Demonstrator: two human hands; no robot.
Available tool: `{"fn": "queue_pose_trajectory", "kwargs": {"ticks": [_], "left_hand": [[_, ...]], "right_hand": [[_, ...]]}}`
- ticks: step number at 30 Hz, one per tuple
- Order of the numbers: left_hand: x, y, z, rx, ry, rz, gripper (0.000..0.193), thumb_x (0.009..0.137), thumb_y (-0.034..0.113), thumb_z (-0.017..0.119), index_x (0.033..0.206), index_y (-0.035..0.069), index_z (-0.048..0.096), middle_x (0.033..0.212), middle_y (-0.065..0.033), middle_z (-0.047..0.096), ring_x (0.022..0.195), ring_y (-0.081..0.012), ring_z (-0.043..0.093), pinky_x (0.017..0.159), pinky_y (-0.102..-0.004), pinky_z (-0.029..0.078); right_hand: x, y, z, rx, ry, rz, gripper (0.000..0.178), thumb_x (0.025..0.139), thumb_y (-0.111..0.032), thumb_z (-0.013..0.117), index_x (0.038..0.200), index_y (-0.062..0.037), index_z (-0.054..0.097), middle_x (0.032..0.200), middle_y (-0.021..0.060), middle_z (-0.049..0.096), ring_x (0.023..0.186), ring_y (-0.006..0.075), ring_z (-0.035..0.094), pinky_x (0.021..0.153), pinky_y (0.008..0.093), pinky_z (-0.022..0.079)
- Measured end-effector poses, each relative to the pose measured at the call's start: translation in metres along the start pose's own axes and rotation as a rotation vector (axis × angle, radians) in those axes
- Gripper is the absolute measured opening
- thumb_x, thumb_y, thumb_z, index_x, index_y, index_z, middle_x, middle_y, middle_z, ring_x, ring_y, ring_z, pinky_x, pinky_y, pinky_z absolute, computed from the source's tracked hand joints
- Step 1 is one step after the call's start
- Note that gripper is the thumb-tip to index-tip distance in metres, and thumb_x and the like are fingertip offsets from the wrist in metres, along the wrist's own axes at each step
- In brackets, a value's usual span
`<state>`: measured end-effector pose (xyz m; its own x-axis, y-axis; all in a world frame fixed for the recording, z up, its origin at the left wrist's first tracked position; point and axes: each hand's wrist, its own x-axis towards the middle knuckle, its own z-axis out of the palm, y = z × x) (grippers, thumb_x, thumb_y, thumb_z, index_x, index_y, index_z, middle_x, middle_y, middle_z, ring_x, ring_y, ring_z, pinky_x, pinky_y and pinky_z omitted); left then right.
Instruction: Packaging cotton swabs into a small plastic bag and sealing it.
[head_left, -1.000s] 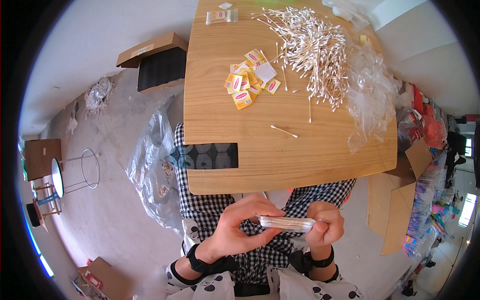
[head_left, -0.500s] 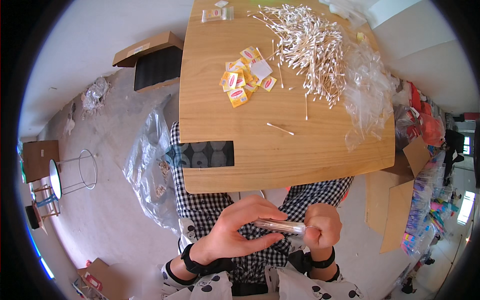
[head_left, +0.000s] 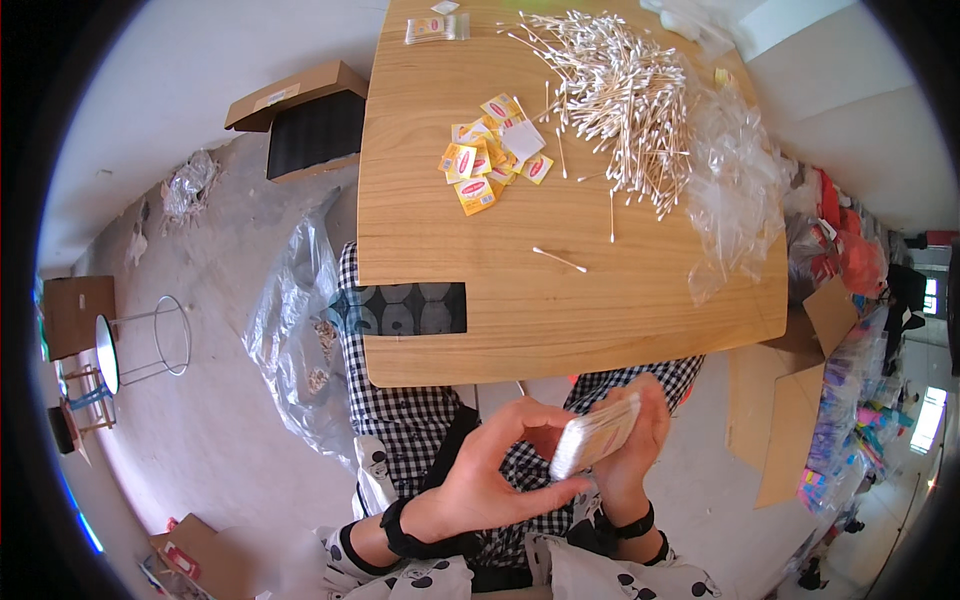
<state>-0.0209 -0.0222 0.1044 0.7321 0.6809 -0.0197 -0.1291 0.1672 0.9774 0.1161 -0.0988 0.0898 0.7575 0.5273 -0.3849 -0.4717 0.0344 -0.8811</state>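
Observation:
Over my lap, a clear packet of cotton swabs [head_left: 597, 437] with a yellowish label tilts up, its upper end towards the right. My right hand [head_left: 640, 455] is closed round it from behind and from the right. My left hand [head_left: 495, 465] curves about the packet's lower left end, thumb below and fingers above, seemingly touching it. On the wooden table [head_left: 600, 315] lies a big loose heap of cotton swabs [head_left: 630, 110]. A pile of yellow and white label cards [head_left: 490, 155] is left of the heap. A lone cotton swab [head_left: 560, 259] lies nearer me.
A filled swab packet [head_left: 432, 29] lies at the table's far left. Crumpled clear plastic bags [head_left: 735, 180] cover the right edge. The near left corner has a rectangular cut-out [head_left: 415, 308]. Left on the floor are a plastic sack [head_left: 295, 340] and an open cardboard box [head_left: 315, 130].
The packet has turned from lying nearly level, edge-on, to tilted with its broad side showing. My right hand has opened from a fist and moved up behind it.

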Motion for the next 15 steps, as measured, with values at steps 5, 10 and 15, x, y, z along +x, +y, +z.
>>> {"fn": "queue_pose_trajectory", "kwargs": {"ticks": [5, 10, 15], "left_hand": [[0.001, 0.004, 0.01, 0.057, 0.018, 0.004, 0.079, 0.069, 0.011, 0.087, 0.134, 0.0, 0.044, 0.11, -0.0107, 0.059, 0.089, -0.0164, 0.06, 0.077, -0.0288, 0.051], [0.0, 0.004, 0.006, 0.164, -0.027, -0.009, 0.083, 0.069, 0.012, 0.088, 0.137, 0.001, 0.042, 0.112, -0.0095, 0.058, 0.093, -0.0146, 0.06, 0.077, -0.0282, 0.051], [0.0, 0.004, 0.004, 0.19, -0.004, -0.012, 0.08, 0.068, 0.013, 0.089, 0.133, 0.001, 0.046, 0.104, -0.0078, 0.059, 0.088, -0.0138, 0.059, 0.075, -0.0272, 0.05]], "right_hand": [[-0.004, 0.018, -0.003, 0.16, -0.116, 0.401, 0.032, 0.104, -0.035, 0.042, 0.085, -0.0116, 0.053, 0.072, -0.0031, 0.055, 0.064, 0.0049, 0.055, 0.057, 0.0207, 0.046], [-0.008, 0.025, 0.0, 0.19, -0.119, 0.595, 0.031, 0.103, -0.036, 0.042, 0.09, -0.0114, 0.055, 0.073, -0.0024, 0.057, 0.064, 0.0064, 0.058, 0.057, 0.0208, 0.048], [-0.006, 0.021, -0.001, 0.276, -0.304, 0.642, 0.031, 0.103, -0.037, 0.043, 0.092, -0.011, 0.056, 0.075, -0.002, 0.059, 0.066, 0.0066, 0.06, 0.058, 0.0212, 0.049]]}}
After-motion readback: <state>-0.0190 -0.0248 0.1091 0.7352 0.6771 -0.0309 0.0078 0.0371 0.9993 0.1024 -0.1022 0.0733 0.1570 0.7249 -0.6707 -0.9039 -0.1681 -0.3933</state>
